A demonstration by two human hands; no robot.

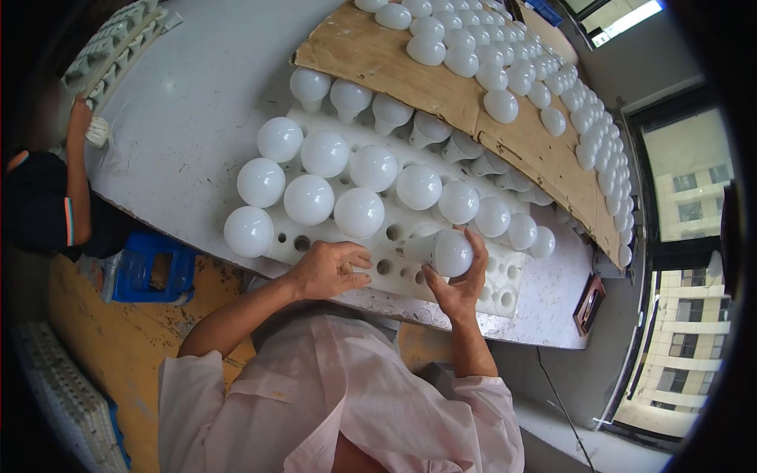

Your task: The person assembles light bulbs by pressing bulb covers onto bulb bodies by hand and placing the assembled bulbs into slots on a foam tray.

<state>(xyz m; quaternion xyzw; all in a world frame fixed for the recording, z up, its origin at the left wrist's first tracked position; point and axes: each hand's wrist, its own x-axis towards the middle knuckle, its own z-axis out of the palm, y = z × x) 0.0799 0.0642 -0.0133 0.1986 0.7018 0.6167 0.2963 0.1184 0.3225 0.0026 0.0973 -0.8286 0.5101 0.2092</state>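
My right hand [461,280] grips a white light bulb [454,253] by its round dome, tilted on its side with its base pointing left. Beneath it lies a white foam tray [505,276] with rows of round holes. Over the tray's near edge, my left hand [335,268] has its fingers apart and bent, with nothing visible in them; it is a little left of the held bulb's base. Several bulbs stand dome-up in the tray's farther rows, among them one bulb [359,212] just beyond my left hand. Holes along the near side show bare.
Behind the tray, a cardboard sheet [378,47] rests above a row of bulbs and carries many white domes [501,106]. Left of the table, another person's arm [77,173] reaches toward stacked trays [118,51]. A blue plastic stool [154,268] stands on the floor.
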